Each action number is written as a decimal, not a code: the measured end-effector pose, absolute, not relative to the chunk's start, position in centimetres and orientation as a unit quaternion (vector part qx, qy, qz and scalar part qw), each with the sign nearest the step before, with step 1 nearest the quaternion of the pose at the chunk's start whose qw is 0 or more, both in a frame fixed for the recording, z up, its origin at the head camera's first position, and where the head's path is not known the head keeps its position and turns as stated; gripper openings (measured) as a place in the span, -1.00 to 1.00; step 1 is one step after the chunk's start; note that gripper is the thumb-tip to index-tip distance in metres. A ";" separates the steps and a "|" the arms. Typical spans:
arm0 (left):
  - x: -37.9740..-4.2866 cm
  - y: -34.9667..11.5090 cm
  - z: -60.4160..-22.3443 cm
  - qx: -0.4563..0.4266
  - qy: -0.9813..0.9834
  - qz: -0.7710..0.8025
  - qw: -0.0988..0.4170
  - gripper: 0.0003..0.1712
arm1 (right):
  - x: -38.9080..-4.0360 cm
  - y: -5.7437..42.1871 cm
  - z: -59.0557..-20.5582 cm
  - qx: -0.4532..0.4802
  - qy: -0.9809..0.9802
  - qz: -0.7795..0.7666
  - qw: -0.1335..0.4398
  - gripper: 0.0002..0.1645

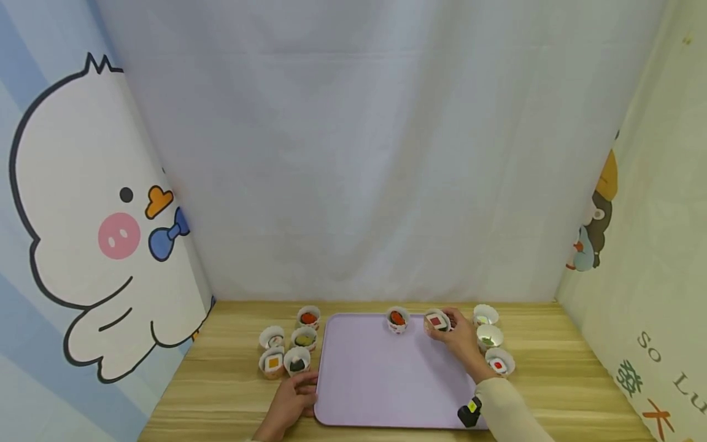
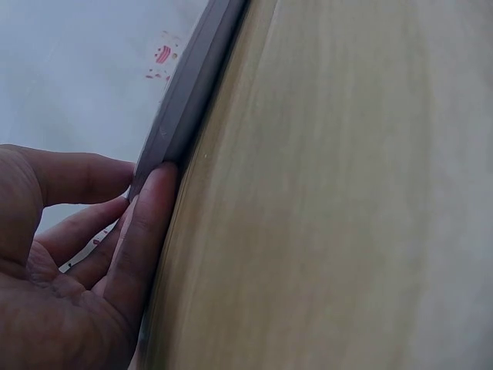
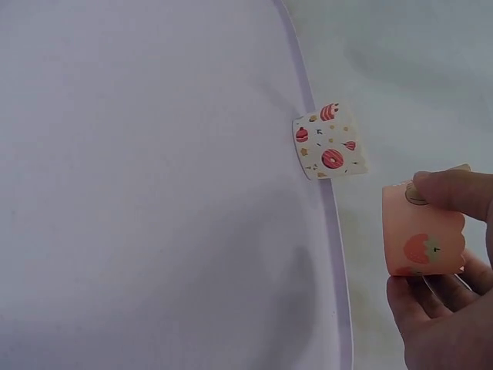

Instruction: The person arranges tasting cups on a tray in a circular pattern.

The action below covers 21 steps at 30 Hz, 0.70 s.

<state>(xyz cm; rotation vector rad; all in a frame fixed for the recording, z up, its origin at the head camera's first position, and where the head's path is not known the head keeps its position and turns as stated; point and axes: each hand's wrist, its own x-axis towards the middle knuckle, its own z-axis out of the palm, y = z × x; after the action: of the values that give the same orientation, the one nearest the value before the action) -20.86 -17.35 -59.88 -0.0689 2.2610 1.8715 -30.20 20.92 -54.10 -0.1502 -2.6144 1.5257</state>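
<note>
In the head view a lilac tray [image 1: 386,387] lies on the table. My left hand [image 1: 289,400] is at its left edge; the left wrist view shows thumb and fingers pinching the tray's rim [image 2: 189,92]. My right hand [image 1: 461,334] holds a pink paper cup [image 3: 420,231] with a strawberry print between thumb and fingers, above the tray's far edge. From above, a white piece with a dark red square centre [image 1: 436,321], like a sushi roll, shows inside it. A white printed paper cup [image 3: 330,142] with a red-orange topped piece stands to its left on the tray.
Several paper cups with sushi-like pieces stand left of the tray, among them one with an orange-centred piece [image 1: 273,363]. Three more, one with a red-centred piece [image 1: 498,364], line the right side. A black wrist device [image 1: 469,412] shows by my right sleeve.
</note>
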 end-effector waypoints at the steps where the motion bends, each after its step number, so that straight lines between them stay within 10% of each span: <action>1: -20.8 -17.4 -59.9 -0.023 0.765 0.636 0.103 -0.40 | -30.3 20.7 -54.2 -0.051 -0.863 0.500 0.053 -0.28; 21: -21.2 -17.6 -60.3 -0.016 0.765 0.635 0.106 -0.40 | -31.7 18.7 -56.8 -0.057 -0.867 0.493 0.037 -0.30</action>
<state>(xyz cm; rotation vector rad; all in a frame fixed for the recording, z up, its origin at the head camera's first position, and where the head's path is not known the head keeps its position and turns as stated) -21.17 -17.62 -60.34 -0.0475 2.2536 1.8697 -31.70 18.70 -56.76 -0.1734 -2.6619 1.5135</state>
